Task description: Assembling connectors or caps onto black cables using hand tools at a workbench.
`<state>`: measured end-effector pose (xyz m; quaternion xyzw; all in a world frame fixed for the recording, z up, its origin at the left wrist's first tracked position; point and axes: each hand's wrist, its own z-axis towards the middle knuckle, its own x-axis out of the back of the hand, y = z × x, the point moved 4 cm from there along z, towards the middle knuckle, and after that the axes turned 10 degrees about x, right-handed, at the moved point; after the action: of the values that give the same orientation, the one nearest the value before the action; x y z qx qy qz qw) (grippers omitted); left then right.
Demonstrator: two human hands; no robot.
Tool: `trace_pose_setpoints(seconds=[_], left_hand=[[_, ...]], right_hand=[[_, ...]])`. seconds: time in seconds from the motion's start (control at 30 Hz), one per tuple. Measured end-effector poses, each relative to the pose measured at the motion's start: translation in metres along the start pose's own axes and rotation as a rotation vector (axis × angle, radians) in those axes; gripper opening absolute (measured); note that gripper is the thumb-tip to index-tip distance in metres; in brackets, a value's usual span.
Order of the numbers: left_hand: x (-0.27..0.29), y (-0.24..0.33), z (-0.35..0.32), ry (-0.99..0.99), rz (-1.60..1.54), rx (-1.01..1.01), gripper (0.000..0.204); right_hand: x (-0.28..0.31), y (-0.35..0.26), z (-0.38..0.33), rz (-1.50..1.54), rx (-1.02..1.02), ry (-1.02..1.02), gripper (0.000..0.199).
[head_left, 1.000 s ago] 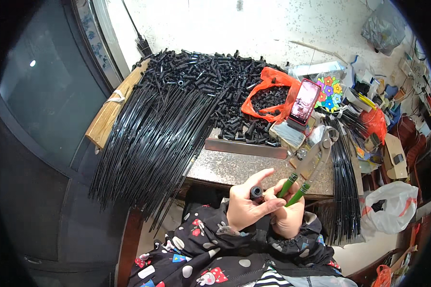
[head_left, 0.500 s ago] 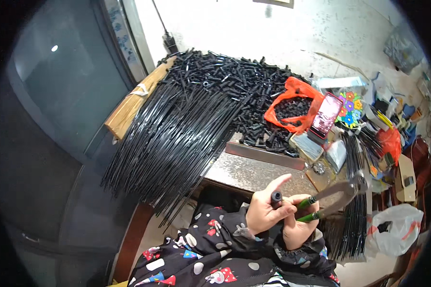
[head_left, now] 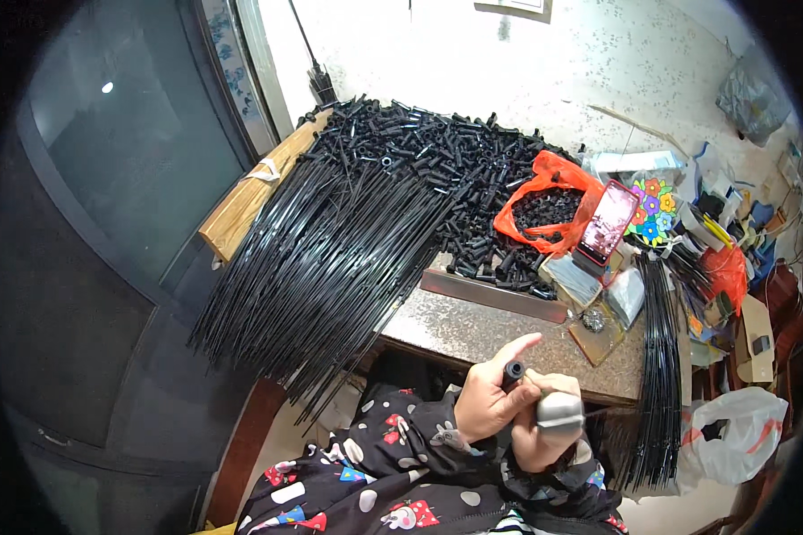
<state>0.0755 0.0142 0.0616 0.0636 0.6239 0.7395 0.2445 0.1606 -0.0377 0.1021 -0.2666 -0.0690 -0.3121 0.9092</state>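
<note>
Black tube (head_left: 513, 374), silver-grey tool (head_left: 561, 413), black jacket (head_left: 375, 501) with white dots and red motifs, black rods (head_left: 312, 267) left, orange-red bag (head_left: 587, 203) far, speckled brown-grey tabletop (head_left: 437, 319), red-striped white bag (head_left: 742, 419) right.

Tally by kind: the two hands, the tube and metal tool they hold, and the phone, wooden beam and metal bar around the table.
Bare hands, left hand and right hand: 2
Black cylindrical tube: 1
Silver-grey metal tool: 1
Red-edged rectangular phone: 1
Long pale wooden beam: 1
Silver metal bar: 1
Total: 7
</note>
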Motion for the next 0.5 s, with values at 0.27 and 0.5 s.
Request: trace_pose_setpoints(seconds=[0.27,0.5], left_hand=[[0.011,0.005,0.002,-0.043,0.125,0.035,0.056],[0.009,0.017,0.004,-0.197,0.020,-0.029,0.055]], right_hand=[[-0.009,0.014,-0.009,0.275,-0.190,-0.035,0.023],[-0.009,0.036,0.002,0.703,-0.549,0.112,0.014]])
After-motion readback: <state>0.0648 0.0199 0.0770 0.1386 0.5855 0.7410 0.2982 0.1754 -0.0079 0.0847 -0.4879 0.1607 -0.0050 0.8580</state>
